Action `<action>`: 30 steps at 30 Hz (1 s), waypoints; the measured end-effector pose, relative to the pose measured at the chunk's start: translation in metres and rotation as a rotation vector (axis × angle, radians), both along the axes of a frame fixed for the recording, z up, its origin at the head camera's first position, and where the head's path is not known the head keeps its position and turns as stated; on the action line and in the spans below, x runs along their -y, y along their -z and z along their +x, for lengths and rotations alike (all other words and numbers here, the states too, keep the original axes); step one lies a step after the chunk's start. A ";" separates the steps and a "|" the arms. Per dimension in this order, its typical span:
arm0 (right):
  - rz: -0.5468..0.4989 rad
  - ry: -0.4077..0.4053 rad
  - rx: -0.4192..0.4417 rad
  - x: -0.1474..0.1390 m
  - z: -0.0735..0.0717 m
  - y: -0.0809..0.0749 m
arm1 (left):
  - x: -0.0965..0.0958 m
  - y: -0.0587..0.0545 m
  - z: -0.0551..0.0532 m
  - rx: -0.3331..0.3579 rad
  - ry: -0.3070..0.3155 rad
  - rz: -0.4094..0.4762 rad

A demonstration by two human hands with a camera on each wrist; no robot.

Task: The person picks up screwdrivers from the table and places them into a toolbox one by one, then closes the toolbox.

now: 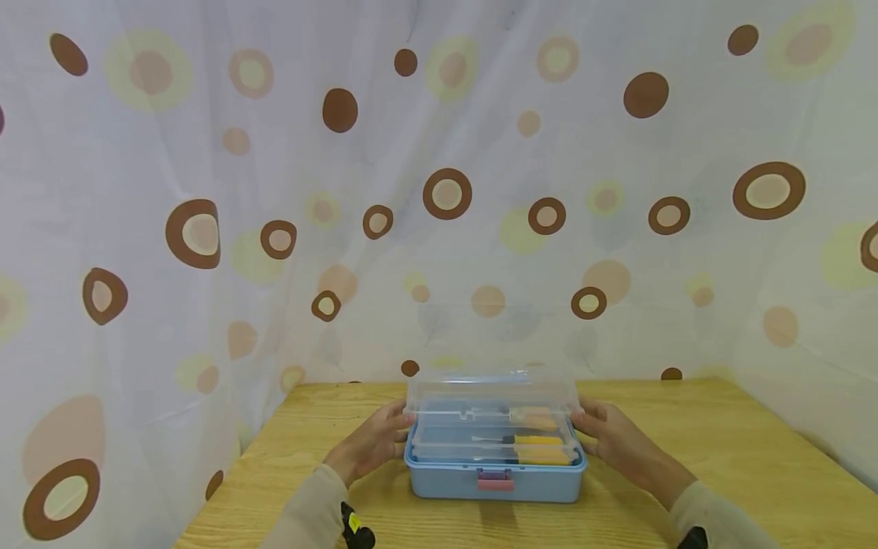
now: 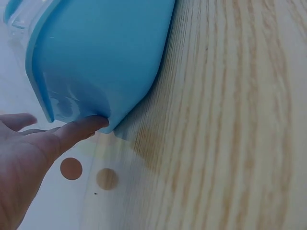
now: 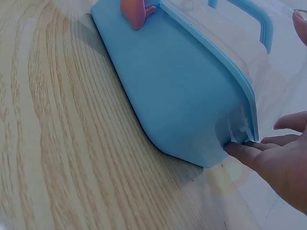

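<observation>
A light blue plastic box [image 1: 446,483] with a clear lid [image 1: 490,390] stands on the table. A pink latch [image 1: 495,484] sits at its front. Through the clear plastic show yellow-orange handled tools [image 1: 542,450], their exact kind unclear. My left hand [image 1: 373,442] touches the box's left end with extended fingers; the left wrist view shows the fingertips [image 2: 100,122] on the blue wall. At the opposite end, my right hand [image 1: 620,446] has its fingers [image 3: 242,152] against the box's lower side. Whether the lid is fully seated, I cannot tell.
A wooden table [image 1: 343,526] carries the box. Behind and along both sides hangs a pale curtain [image 1: 480,137] printed with brown and beige circles. A blue handle [image 3: 254,17] shows over the clear lid in the right wrist view.
</observation>
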State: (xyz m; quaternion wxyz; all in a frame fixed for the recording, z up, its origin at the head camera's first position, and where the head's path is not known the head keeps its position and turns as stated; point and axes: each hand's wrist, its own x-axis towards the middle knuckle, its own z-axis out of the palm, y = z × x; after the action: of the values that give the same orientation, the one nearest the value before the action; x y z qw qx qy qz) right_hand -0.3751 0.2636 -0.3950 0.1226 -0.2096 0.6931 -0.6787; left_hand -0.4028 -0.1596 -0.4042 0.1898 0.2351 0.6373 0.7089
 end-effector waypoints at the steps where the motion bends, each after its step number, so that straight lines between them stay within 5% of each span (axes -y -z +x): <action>1: 0.001 -0.009 -0.003 -0.001 0.000 0.001 | 0.001 0.001 0.000 -0.001 0.009 0.003; 16: 0.004 -0.203 0.011 -0.013 0.005 0.008 | 0.008 0.007 0.001 0.029 0.105 0.043; 30: 0.095 -0.217 -0.026 -0.013 0.008 0.014 | 0.010 0.014 0.004 0.002 0.173 0.039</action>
State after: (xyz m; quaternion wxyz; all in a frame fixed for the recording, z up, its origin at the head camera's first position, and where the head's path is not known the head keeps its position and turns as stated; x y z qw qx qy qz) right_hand -0.3675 0.2762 -0.4085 0.1960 -0.2861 0.6992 -0.6251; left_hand -0.3990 -0.1694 -0.4184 0.2466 0.2922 0.6004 0.7024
